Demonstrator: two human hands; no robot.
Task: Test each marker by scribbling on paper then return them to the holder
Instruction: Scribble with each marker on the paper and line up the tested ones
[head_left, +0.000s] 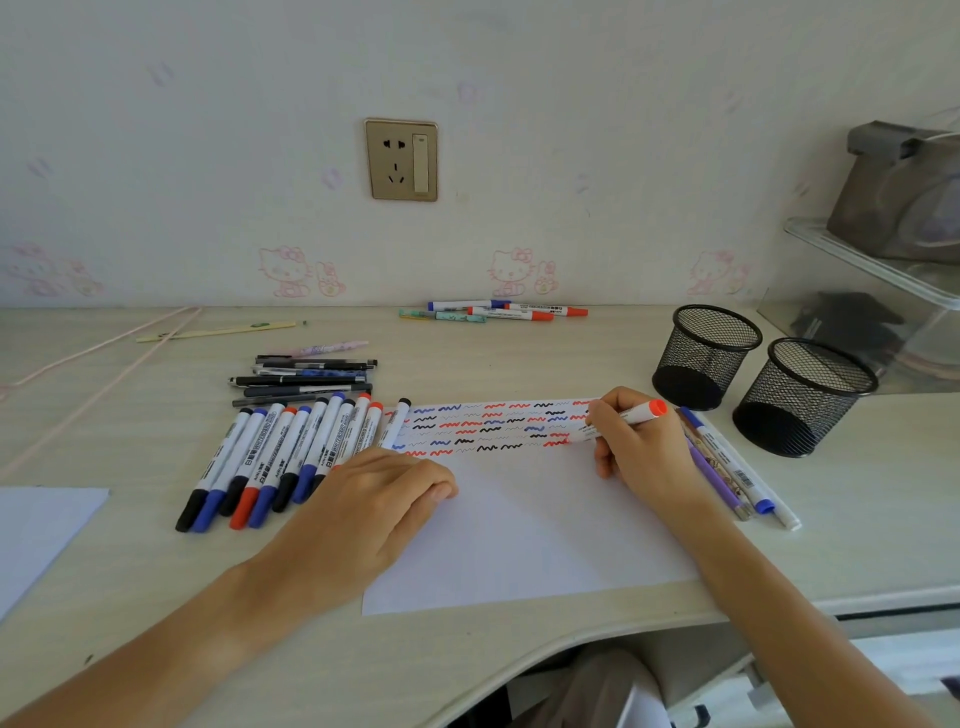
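Both forearms are bare with no sleeves showing; the left hand (384, 499) and right hand (636, 447) wear nothing.

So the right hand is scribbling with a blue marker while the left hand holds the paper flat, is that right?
Not quite: the head view shows the marker in the right hand is red, with a red end cap and a fresh red squiggle at its tip. The rest holds: the left hand does rest flat on the paper.

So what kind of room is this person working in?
Most likely a desk in a home bedroom or study. The wall has pale cartoon-cat wallpaper, there is a household socket above the desk, and the right hand is scribbling with a red marker on paper.
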